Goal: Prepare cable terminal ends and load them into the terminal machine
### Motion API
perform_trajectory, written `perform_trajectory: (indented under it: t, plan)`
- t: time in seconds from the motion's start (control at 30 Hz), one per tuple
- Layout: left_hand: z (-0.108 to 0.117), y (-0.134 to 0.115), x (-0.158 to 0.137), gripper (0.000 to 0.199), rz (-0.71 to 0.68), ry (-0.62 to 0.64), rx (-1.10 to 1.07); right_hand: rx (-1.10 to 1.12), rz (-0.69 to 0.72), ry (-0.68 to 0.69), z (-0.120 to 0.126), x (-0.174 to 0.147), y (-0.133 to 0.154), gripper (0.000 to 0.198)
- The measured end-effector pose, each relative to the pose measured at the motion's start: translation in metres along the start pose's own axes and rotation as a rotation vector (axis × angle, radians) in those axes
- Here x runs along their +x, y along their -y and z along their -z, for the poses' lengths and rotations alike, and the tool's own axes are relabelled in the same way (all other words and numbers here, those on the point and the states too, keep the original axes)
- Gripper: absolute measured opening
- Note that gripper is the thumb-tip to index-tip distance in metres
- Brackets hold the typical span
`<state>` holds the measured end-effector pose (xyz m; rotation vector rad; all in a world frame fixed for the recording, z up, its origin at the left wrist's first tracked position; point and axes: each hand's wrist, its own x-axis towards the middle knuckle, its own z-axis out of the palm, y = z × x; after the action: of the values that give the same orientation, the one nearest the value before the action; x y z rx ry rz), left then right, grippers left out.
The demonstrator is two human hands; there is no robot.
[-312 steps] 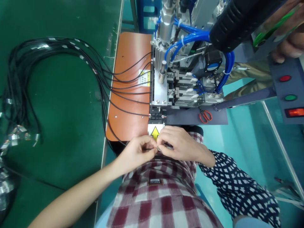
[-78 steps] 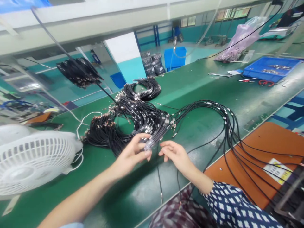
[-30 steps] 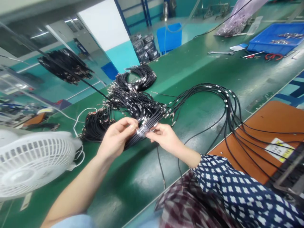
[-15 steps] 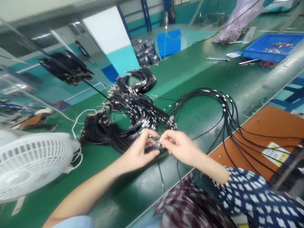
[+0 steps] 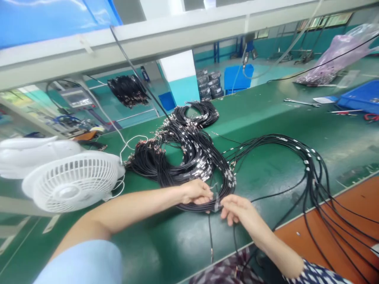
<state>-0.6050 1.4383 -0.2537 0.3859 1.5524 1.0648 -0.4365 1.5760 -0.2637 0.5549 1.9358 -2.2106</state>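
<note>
My left hand (image 5: pixel 197 192) is closed in a pinch at the near side of a coil of black cables (image 5: pixel 194 206). A thin pale tie strand (image 5: pixel 215 186) curves up beside its fingertips. Around the coil sits a clear, shiny band (image 5: pixel 217 204); its exact kind is blurred. My right hand (image 5: pixel 237 208) is just right of that band, fingers bent and thumb and forefinger drawn together. What those fingertips hold, if anything, is too small to make out. White and silver labels (image 5: pixel 204 167) mark the cables. One loose cable end hangs below the coil toward the table edge.
More cable coils (image 5: pixel 207 112) lie behind. Long cables (image 5: pixel 309 173) arch right over an orange board (image 5: pixel 352 215). A white fan (image 5: pixel 77 183) stands left. A wrench (image 5: pixel 300 103) and a blue tray (image 5: pixel 359 98) lie far right on the green table (image 5: pixel 266 106).
My view has tilted up and shifted left. My hands, pressed together over the coil before, are now slightly apart, with the clear band showing between them.
</note>
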Motion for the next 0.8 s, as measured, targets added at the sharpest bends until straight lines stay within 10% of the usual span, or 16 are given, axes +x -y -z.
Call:
perform_trajectory:
  t: [0.1,0.37,0.8]
  plan:
    - [0.001,0.003,0.005,0.034,0.068,0.064,-0.037,0.131,-0.178,0.061,-0.006,0.003,-0.012,0.023]
    - [-0.001,0.004,0.011,0.022,0.242,0.197,-0.069,0.519,0.094,0.06,-0.03,0.003,0.005,0.046]
    - [-0.008,-0.007,-0.001,0.034,0.202,0.281,-0.069,0.328,0.044,-0.203,-0.049,-0.005,-0.025,0.061]
